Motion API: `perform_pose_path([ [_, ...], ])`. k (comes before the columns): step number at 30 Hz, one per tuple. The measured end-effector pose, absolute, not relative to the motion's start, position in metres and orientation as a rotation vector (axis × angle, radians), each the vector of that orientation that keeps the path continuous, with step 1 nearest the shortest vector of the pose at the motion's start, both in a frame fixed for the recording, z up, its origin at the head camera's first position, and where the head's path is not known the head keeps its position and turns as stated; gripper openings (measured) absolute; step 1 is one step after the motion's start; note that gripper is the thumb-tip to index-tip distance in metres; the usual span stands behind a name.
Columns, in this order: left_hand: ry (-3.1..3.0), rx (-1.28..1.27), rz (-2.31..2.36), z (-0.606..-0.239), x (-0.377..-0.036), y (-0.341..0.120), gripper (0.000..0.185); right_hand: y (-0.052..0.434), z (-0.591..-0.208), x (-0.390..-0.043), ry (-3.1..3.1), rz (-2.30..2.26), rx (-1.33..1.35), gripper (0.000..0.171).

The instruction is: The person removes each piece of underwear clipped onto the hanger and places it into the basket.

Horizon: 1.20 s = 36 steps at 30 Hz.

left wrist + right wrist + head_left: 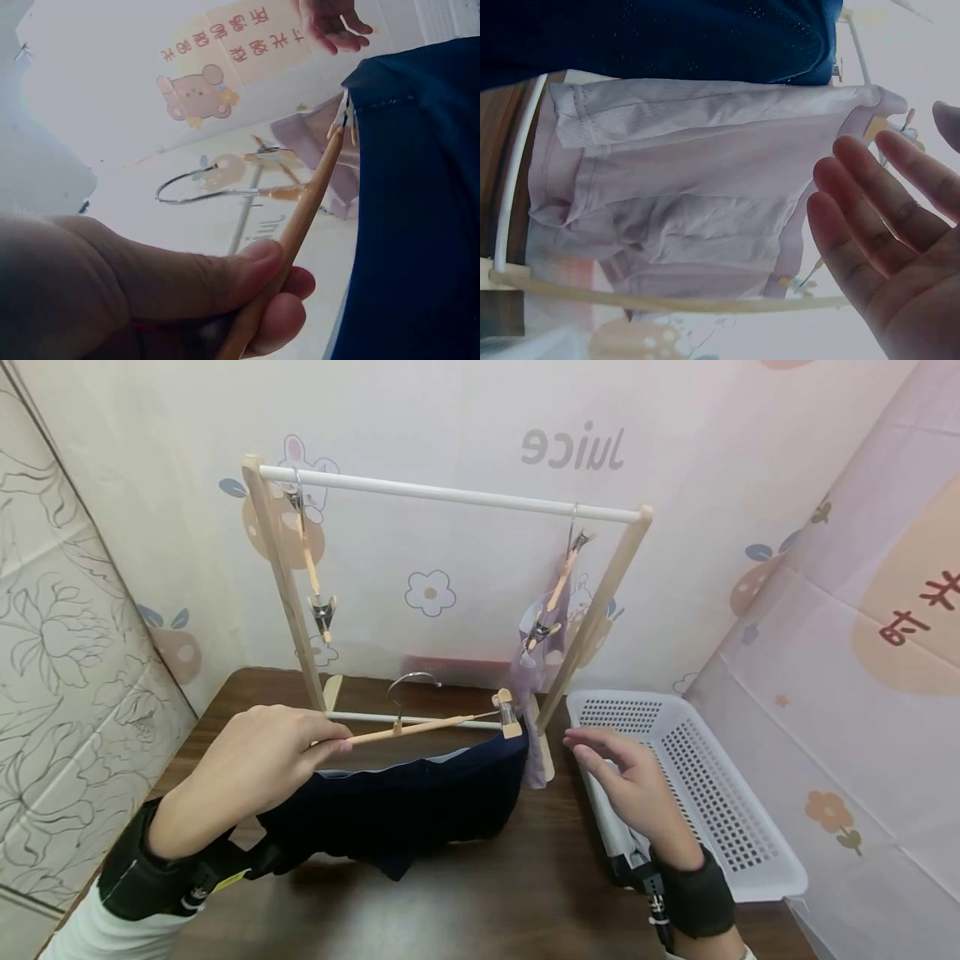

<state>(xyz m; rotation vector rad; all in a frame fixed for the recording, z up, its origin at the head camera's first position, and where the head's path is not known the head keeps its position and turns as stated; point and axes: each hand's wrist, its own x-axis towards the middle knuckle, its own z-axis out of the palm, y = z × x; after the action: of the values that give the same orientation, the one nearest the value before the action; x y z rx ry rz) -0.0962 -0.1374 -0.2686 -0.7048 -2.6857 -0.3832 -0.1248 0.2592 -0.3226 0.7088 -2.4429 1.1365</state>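
A purple garment (705, 169) already hangs at the 3 o'clock end of the rail (450, 492), a spare hanger (308, 564) at the 9 o'clock end. The navy garment (420, 793), toward 7 o'clock above the tabletop (480, 902), seems part-done: one clip (508, 714) grips it, though the other end is hidden. The left hand (255, 756) pinches its hanger (431, 725), not yet on the rail; the right hand (628, 781) is loose, holding nothing. A basket (772, 891) sits at 4 o'clock; printed sheets (420, 410) line the walls.
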Motion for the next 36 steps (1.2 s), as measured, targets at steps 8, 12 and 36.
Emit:
perform_pose_path([
  [8, -2.420, -0.899, -0.390, -0.262, -0.088, -0.148, 0.011, 0.251, -0.303, -0.116, -2.347, 1.167, 0.839, 0.026],
  [12, -2.354, -1.001, -0.436, -0.259, -0.087, -0.142, 0.015, 0.246, -0.296, -0.117, -2.301, 1.213, 0.936, 0.028],
  [36, -2.369, -1.102, -0.423, -0.259, -0.107, -0.115, 0.006, 0.245, -0.279, -0.118, -2.585, 1.494, 0.470, 0.027],
])
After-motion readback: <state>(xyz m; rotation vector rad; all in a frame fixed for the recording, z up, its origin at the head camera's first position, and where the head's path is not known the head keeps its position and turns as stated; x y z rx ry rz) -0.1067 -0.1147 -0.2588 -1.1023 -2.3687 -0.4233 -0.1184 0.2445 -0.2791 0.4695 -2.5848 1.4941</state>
